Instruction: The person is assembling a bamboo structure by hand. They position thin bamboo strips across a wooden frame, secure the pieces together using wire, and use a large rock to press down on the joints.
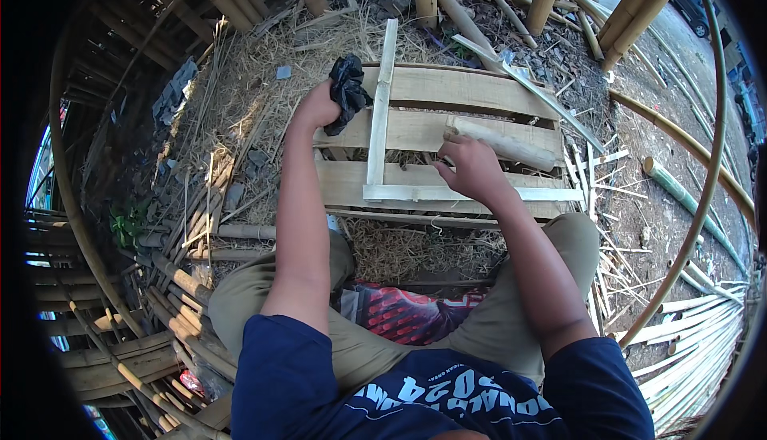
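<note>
Bag (347, 92) at eleven o'clock hides the fingers of the left hand (320, 106) clutching it; the right hand (473, 168) at two o'clock bends against bamboo (518, 147), grip unclear.

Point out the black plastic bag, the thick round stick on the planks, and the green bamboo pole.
Black plastic bag (348, 92), head view: its crumpled middle.
Thick round stick (518, 146), head view: its uncovered stretch.
Green bamboo pole (692, 203), head view: midway along it.
</note>
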{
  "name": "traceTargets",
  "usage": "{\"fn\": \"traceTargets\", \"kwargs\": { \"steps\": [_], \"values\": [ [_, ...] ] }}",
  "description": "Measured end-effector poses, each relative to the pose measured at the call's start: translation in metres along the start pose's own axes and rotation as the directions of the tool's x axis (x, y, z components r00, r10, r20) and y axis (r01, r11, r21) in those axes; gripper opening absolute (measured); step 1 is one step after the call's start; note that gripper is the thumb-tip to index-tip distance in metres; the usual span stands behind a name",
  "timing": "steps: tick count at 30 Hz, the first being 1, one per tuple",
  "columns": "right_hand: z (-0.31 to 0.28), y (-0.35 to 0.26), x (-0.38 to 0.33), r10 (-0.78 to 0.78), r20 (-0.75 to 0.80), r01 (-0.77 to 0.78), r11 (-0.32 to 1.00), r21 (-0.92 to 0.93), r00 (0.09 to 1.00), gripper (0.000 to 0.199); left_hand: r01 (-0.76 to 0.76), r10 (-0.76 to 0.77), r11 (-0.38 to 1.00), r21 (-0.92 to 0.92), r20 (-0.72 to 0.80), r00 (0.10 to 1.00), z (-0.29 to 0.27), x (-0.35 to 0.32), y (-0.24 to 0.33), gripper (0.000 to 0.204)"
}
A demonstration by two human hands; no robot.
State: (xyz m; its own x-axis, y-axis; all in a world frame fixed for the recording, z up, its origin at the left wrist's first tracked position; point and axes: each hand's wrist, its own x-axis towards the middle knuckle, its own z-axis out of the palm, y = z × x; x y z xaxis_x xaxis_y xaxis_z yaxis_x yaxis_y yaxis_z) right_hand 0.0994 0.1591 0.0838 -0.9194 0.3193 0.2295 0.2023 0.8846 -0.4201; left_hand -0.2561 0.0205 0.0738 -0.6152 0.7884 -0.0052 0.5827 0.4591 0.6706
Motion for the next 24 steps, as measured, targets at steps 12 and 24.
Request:
{"fn": "traceTargets", "kwargs": {
  "steps": [12,24],
  "values": [
    [-0.002,0.006,-0.002,0.059,0.046,-0.059,0.998,-0.008,0.997,0.019,-0.156,0.218,0.961,0.228,-0.28,0.935,0.001,-0.003,0.02,0.045],
    [0.002,0.015,-0.004,0.05,0.031,-0.051,0.999,0.008,0.998,0.018,-0.01,0.063,0.995,0.098,-0.549,0.834,0.02,-0.003,0.025,0.028]
  ]
}}
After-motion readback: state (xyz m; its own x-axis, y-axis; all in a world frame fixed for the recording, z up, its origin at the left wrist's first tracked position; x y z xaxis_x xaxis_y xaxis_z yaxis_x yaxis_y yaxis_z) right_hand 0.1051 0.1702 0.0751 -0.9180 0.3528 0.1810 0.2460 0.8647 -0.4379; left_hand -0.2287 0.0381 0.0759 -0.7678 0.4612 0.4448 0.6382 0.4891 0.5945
